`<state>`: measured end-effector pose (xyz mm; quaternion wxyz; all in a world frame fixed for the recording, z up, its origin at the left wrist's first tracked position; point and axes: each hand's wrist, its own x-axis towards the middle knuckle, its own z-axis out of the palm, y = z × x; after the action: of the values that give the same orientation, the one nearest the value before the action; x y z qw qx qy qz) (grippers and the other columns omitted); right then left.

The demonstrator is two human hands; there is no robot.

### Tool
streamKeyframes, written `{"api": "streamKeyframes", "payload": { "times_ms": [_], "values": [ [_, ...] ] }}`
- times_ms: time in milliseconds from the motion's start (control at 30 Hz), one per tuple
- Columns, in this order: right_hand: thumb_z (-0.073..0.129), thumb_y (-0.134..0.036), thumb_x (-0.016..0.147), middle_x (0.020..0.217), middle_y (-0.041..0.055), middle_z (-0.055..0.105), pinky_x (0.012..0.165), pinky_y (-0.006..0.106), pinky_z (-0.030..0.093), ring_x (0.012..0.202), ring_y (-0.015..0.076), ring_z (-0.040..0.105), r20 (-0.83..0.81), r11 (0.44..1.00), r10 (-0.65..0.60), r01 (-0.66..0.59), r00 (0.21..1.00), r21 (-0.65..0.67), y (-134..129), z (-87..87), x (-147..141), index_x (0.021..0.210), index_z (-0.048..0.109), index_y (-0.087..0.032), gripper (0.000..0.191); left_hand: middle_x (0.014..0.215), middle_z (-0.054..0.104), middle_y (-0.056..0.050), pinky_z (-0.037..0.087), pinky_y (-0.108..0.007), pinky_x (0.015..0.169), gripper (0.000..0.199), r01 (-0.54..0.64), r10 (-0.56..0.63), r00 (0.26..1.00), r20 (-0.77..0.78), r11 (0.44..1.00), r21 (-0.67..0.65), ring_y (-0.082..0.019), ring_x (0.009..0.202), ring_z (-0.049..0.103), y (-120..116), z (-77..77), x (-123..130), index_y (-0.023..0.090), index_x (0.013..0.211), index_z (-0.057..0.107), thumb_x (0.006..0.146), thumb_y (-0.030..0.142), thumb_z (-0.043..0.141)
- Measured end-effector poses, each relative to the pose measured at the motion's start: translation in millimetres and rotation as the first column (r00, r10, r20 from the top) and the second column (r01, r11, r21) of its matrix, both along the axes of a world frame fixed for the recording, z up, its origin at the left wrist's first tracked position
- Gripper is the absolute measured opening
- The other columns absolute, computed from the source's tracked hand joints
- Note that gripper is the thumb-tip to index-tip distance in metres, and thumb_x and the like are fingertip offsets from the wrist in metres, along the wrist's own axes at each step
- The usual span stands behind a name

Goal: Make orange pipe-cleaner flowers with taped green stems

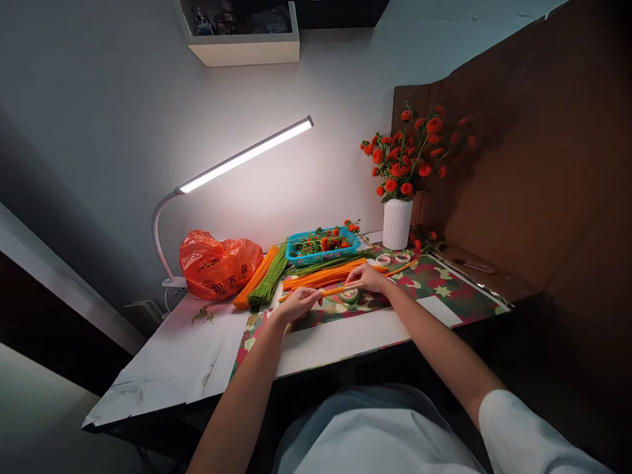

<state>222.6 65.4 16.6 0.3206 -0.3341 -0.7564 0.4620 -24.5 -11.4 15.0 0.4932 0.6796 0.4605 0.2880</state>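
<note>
Between my two hands a thin stick wound with orange is held level above the table. My left hand pinches its left part, and my right hand holds the pale right end. Just beneath the stick lies a roll of green tape. Behind my hands is a bundle of orange stems. Two pale tape rolls lie beyond my right hand. A blue basket of small orange flowers and green stems stands at the back.
An orange plastic bag and green stems lie on the left. A white vase of orange flowers stands at the back right. The lit lamp reaches over the table. Pliers lie near the cardboard on the right.
</note>
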Motion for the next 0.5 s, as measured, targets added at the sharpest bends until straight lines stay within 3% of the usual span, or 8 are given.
{"api": "streamKeyframes", "payload": {
  "times_ms": [133,267,367,500],
  "values": [
    [0.079,-0.041,0.055,0.059,0.0034,0.064,0.05,0.025,0.036,0.054,0.0124,0.051,0.072,0.996,0.022,-0.028,0.997,0.089,0.3,0.7,2.5,0.066,0.074,-0.013,0.03,0.046,0.023,0.008,0.012,-0.023,0.042,0.055,0.0,0.018,0.986,-0.165,0.994,0.112,-0.006,0.039,0.018,-0.6,0.6,0.2,0.015,0.07,0.062,0.075,0.068,0.049],
    [0.075,-0.034,0.064,0.064,0.0038,0.066,0.055,0.026,0.038,0.06,0.0148,0.056,0.05,0.958,-0.106,0.089,0.993,0.272,-4.6,-1.3,-2.7,0.066,0.072,-0.015,0.019,0.045,0.026,0.007,0.016,-0.023,0.044,0.052,-0.051,0.104,0.965,-0.241,0.975,0.214,-0.008,0.041,0.024,0.4,0.4,2.2,0.015,0.065,0.062,0.079,0.063,0.046],
    [0.072,-0.024,0.07,0.067,0.0034,0.067,0.063,0.028,0.039,0.064,0.0157,0.058,0.034,0.861,-0.24,0.197,0.97,0.469,-10.5,-2.3,-10.6,0.065,0.069,-0.017,0.009,0.045,0.032,0.005,0.021,-0.023,0.046,0.048,-0.124,0.2,0.947,-0.253,0.95,0.285,-0.01,0.043,0.029,2.8,-1.1,5.6,0.016,0.062,0.06,0.079,0.059,0.045],
    [0.07,-0.022,0.075,0.068,0.0028,0.066,0.073,0.031,0.034,0.07,0.0168,0.059,0.041,0.702,-0.382,0.261,0.923,0.662,-16.8,-3.3,-21.1,0.063,0.065,-0.018,0.014,0.047,0.04,0.003,0.026,-0.024,0.05,0.046,-0.258,0.349,0.908,-0.231,0.901,0.348,-0.012,0.046,0.036,7.9,-4.8,10.4,0.016,0.061,0.06,0.079,0.055,0.043]
  ]
}}
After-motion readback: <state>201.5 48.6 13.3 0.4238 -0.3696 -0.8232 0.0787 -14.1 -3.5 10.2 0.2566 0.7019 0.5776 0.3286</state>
